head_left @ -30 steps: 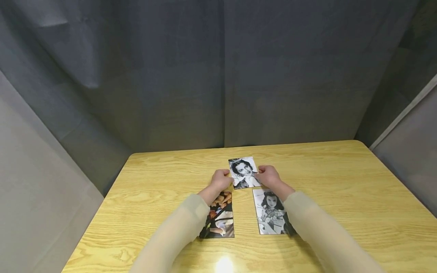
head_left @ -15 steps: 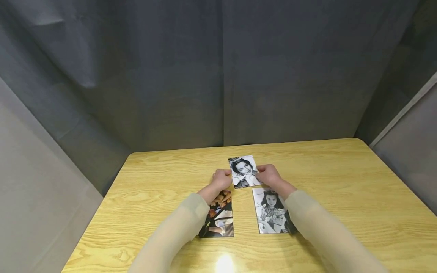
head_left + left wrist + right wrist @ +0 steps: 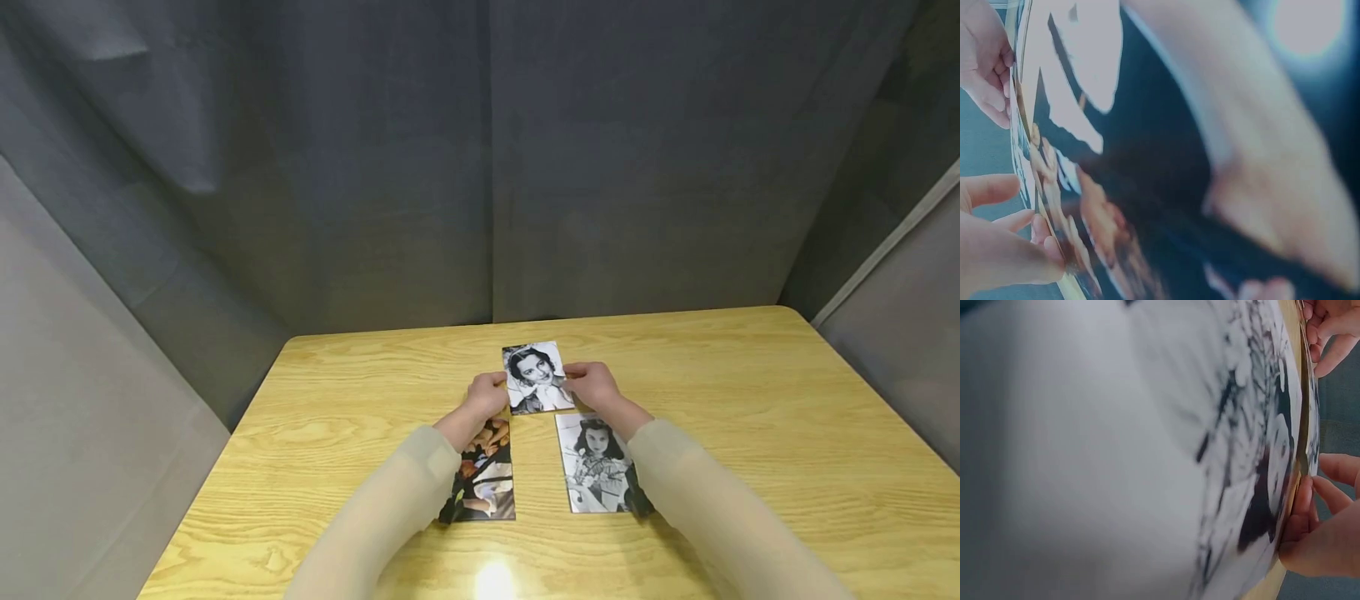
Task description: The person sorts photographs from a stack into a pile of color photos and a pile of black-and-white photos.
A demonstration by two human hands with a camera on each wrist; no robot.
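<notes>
A black-and-white portrait photo (image 3: 536, 378) is pinched at its side edges by the left hand (image 3: 486, 396) and right hand (image 3: 592, 385). Two photos, a colour photo (image 3: 480, 479) and a second black-and-white photo (image 3: 596, 467), are already laid on the surface (image 3: 750, 433) beneath the wrists; this third appears not yet released.

The worktop (image 3: 750, 417) is yellow woodgrain. Two photographs (image 3: 536, 379) (image 3: 596, 467) are black-and-white; a third (image 3: 483, 483) looks coloured, perhaps orange and dark. Sleeves (image 3: 390, 508) are beige.

colour photo (image 3: 480, 479): part under left sleeve | wrist views: photos blurred
</notes>
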